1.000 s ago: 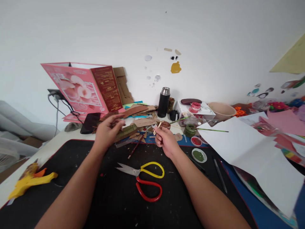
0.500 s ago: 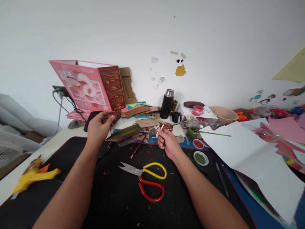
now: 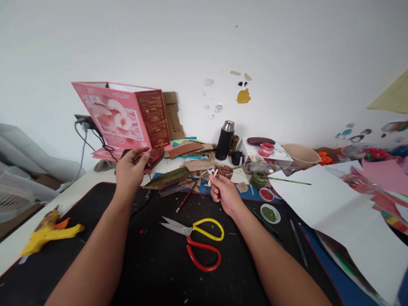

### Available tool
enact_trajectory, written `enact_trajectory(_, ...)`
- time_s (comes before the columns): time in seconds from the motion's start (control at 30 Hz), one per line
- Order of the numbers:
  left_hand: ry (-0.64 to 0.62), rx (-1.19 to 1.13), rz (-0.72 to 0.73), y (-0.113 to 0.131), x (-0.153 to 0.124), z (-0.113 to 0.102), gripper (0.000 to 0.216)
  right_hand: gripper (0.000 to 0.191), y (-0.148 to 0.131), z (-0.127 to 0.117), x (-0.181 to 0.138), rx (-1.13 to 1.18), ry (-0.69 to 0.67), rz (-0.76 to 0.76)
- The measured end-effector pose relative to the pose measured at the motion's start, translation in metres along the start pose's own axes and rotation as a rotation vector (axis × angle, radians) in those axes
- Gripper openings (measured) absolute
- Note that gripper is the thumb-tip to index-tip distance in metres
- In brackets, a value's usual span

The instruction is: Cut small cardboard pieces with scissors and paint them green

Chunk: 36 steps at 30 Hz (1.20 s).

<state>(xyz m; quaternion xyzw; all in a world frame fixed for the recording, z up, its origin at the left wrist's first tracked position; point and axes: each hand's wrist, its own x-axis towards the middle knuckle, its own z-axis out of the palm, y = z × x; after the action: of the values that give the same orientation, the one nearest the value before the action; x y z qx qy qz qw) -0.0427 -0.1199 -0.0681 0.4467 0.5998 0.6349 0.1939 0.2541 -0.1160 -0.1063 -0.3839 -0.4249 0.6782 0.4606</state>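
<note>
Left of the black flask (image 3: 224,143), the left hand (image 3: 131,166) curls beside a brown piece (image 3: 157,158); whether it grips that, I cannot tell. In front of the flask, the right hand (image 3: 225,192) pinches pale sticks (image 3: 212,178). Rightward from the flask's foot come a brown jar (image 3: 226,171), a green jar (image 3: 257,181) holding a brush (image 3: 288,180), lids of red (image 3: 260,196) and green paint (image 3: 270,213), and a beige bowl (image 3: 299,158). Since a second ago, the left hand has drawn away from the green leaf shape (image 3: 168,177). The black mat (image 3: 149,267) spreads before the flask.
</note>
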Motion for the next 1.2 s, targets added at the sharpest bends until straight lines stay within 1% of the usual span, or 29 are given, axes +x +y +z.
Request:
enact_trajectory(0.13,-0.001,0.034,0.004,0.001,-0.001,0.002,0.042,0.052,0.002,0.001,0.0,-0.012,-0.001,-0.005)
enact_trajectory(0.2,-0.05,0.081,0.038,0.001,-0.005,0.008,0.041,0.051,0.004,0.002,0.0,-0.026,-0.013,-0.009)
enact_trajectory(0.23,-0.093,0.115,0.068,0.001,-0.009,0.012,0.039,0.05,0.005,0.002,0.0,-0.034,-0.022,-0.011)
enact_trajectory(0.37,-0.361,0.269,0.203,0.005,-0.032,0.034,0.036,0.049,0.009,0.003,-0.002,-0.068,-0.056,-0.009)
enact_trajectory(0.5,-0.647,0.323,0.29,0.008,-0.054,0.05,0.031,0.049,0.011,0.004,-0.002,-0.091,-0.072,-0.014)
enact_trajectory(0.6,-0.764,0.347,0.323,0.009,-0.062,0.056,0.027,0.048,0.013,0.006,-0.002,-0.116,-0.081,-0.013)
enact_trajectory(0.7,-0.816,0.333,0.333,0.01,-0.066,0.058,0.023,0.047,0.013,0.009,-0.004,-0.138,-0.101,-0.007)
enact_trajectory(0.77,-0.817,0.32,0.321,0.011,-0.068,0.059,0.023,0.047,0.013,0.01,-0.005,-0.141,-0.114,-0.003)
enact_trajectory(0.93,-0.795,0.293,0.304,0.014,-0.072,0.061,0.039,0.048,0.012,0.01,-0.006,-0.136,-0.123,0.009)
enact_trajectory(1.2,-0.842,0.286,0.348,0.013,-0.074,0.062,0.041,0.052,0.013,0.009,-0.004,-0.108,-0.133,0.048)
